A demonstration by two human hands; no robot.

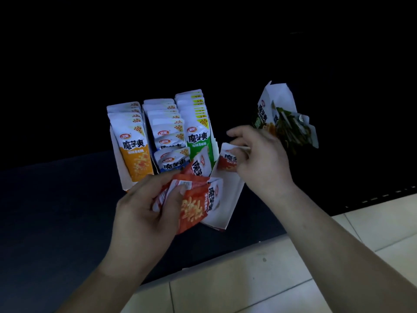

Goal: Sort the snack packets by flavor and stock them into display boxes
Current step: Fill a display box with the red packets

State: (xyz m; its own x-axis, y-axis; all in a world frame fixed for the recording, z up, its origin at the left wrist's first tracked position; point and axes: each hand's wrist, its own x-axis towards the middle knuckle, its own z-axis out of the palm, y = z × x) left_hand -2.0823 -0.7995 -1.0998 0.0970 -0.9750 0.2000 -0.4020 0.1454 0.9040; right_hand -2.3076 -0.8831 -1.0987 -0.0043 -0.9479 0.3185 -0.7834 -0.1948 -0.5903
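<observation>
Plainly the move ahead turns on the white display box (230, 199), which lies between the two hands at the centre of the frame. Its open trough runs lengthwise from the lower centre up and away toward the filled rows. The right hand (261, 159) is the nearer one to its far end. Its fingers are curled and pinch a single red packet (228, 162) right at the box's upper edge, with the packet roughly upright. The left hand (144, 208), lower and to the left, grips a loose bundle of red packets (194, 204), thumb across the top. The bundle overlaps the box's near left side, so I judge this hand is the feeder and the right the placer. Above and left of the box stand three stocked rows side by side: the yellow row (135, 154), the blue row (168, 141) and the green row (198, 136), packets upright and facing the camera. At the upper right a dark green box (264, 111) leans behind the right hand with dark packets spilling from it; what it rests on I cannot tell. All this sits on a dark shelf surface (56, 199) in a dim room, black beyond, with a pale tiled floor (248, 279) along the lower right.
</observation>
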